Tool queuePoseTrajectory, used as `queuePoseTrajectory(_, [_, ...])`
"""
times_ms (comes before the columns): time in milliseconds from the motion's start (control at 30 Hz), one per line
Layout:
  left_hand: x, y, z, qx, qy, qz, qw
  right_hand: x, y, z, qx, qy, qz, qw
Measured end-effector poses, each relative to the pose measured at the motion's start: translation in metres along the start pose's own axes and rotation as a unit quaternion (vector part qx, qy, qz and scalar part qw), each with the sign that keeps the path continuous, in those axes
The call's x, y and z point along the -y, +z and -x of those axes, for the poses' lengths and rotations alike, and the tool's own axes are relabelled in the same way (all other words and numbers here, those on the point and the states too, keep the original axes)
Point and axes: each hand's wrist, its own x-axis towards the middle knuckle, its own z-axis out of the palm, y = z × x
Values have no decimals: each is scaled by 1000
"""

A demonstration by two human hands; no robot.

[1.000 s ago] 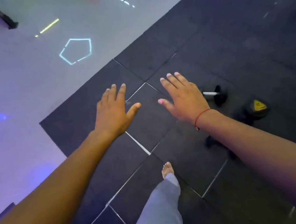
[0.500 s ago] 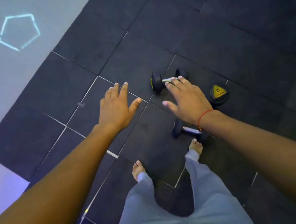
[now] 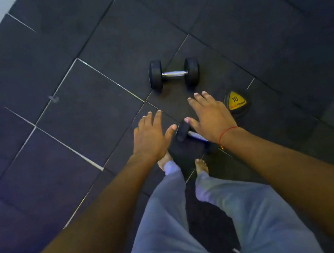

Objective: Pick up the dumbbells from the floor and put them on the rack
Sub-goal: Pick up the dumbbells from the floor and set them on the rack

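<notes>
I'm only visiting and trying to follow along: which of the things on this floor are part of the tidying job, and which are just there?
Part of the job:
- far dumbbell, lying on the mat
- near dumbbell, partly under the right hand
- yellow-capped "10" dumbbell, standing on end
- left hand, open, holding nothing

Just there:
- black floor mats
- red wrist thread

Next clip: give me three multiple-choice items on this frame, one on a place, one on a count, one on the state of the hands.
1. Where does the far dumbbell lie?
A. on a rack
B. on the dark floor mat, beyond the hands
C. in the left hand

2. How many dumbbells show?
A. one
B. three
C. five

3. What do the hands hold?
A. nothing
B. a dumbbell each
C. one plate together

Key: 1 B, it rests on the mat past the fingertips. 2 B, the far one, the near dumbbell under the right hand and the yellow-capped dumbbell. 3 A, the left hand and the right hand are spread and grip nothing.
</notes>
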Motion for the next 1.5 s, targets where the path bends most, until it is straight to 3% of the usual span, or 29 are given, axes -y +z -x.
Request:
queuePoseTrajectory(367, [-51,126,-42,29,-133,60,989,-96,118,-2,100,-37,-27,994])
queuePoseTrajectory(600, [-81,250,-72,21,-283,206,936,-162,220,-17,162,-76,-38,983])
queuePoseTrajectory(733, [-79,322,-102,37,-390,373,841,-187,278,-42,180,-61,-41,981])
queuePoseTrajectory(867, [-69,374,-137,39,-444,495,746,-190,331,-72,192,-54,-70,977])
queuePoseTrajectory(1100, [-47,441,-189,20,-472,619,628,-186,406,-114,241,-32,-106,964])
queuePoseTrajectory(1233, [-43,471,-218,22,-445,733,514,-184,428,-134,274,-17,-79,958])
queuePoseTrajectory(1333, [-35,478,-235,-39,-412,821,392,-175,435,-146,300,5,-46,953])
queuePoseTrajectory(1400, [-35,475,-237,-43,-407,835,368,-169,433,-151,321,23,-17,947])
queuePoseTrajectory(1500, [-39,472,-224,-38,-396,833,384,-166,427,-148,334,36,-27,942])
